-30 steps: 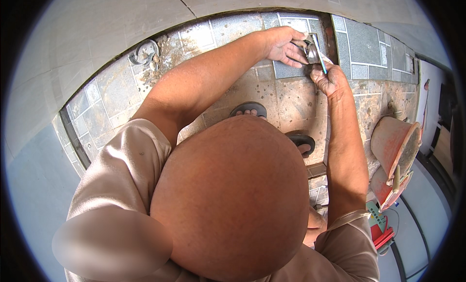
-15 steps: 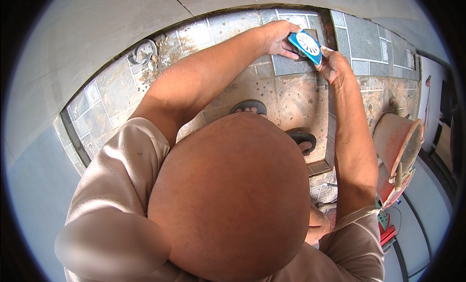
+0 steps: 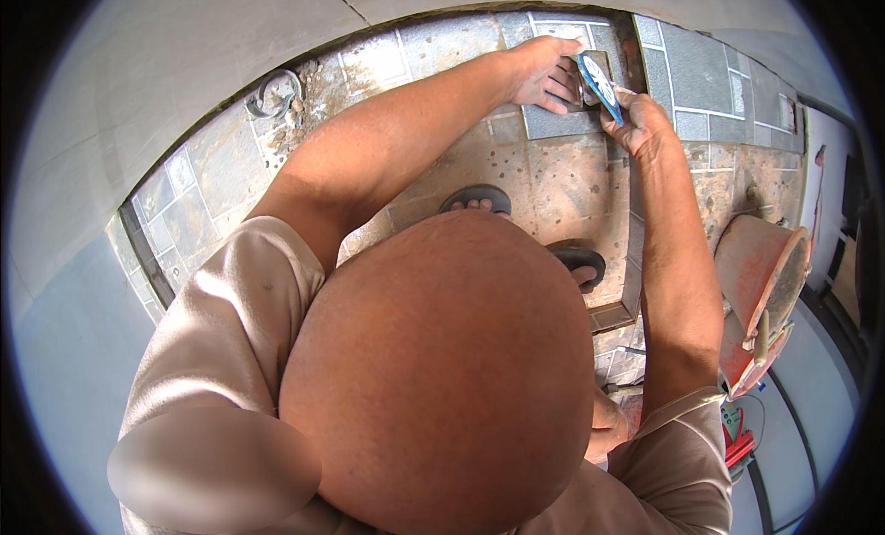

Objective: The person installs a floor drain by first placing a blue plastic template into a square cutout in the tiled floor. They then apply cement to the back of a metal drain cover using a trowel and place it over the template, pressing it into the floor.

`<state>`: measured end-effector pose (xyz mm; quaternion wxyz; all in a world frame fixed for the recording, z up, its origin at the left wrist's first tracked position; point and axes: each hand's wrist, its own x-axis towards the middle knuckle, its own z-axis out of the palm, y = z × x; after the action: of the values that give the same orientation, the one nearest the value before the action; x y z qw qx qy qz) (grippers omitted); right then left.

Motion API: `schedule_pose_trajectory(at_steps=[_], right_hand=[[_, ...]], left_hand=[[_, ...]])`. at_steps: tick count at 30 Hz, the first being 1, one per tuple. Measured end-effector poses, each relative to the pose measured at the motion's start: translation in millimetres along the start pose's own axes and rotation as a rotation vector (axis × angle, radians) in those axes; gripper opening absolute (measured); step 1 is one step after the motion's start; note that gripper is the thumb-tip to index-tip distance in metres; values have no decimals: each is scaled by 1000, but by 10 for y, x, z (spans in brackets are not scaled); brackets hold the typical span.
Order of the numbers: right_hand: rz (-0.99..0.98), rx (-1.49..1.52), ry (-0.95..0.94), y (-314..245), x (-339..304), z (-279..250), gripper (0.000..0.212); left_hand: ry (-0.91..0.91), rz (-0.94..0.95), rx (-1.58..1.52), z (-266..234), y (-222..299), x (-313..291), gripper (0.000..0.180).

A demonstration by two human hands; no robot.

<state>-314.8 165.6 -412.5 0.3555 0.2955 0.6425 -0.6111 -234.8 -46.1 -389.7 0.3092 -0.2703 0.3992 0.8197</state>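
Observation:
A square drain cover with a blue rim and a white slotted round centre is tilted nearly on edge. My right hand pinches its lower right corner. My left hand is at its upper left side, fingers spread apart, the thumb at or against the top corner. Behind and beneath the cover, partly hidden, is a dark square recess in the grey tiled floor.
A round grey container with rubble beside it stands at the far left by the wall. Reddish, dirty buckets are at the right. A tiled raised edge runs near my sandalled foot.
The drain cover has turned from face-up to nearly edge-on and shifted slightly right. My left fingers have spread away from it; my right hand still grips it.

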Motion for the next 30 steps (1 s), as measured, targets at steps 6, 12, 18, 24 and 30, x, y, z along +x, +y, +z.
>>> schedule_pose_trajectory(at_steps=[6,12,18,24,30], right_hand=[[0,16,6,-5,5,17,23],[26,83,19,-59,-2,25,20],[-33,96,51,-53,-89,104,24],[-136,155,54,95,129,74,33],[-257,10,203,207,-47,264,27]], left_hand=[[-9,38,105,-30,16,-41,73],[9,44,74,-30,22,-17,72],[42,118,129,-118,-26,96,60],[125,122,152,-113,10,231,47],[286,76,292,-171,-2,437,33]])
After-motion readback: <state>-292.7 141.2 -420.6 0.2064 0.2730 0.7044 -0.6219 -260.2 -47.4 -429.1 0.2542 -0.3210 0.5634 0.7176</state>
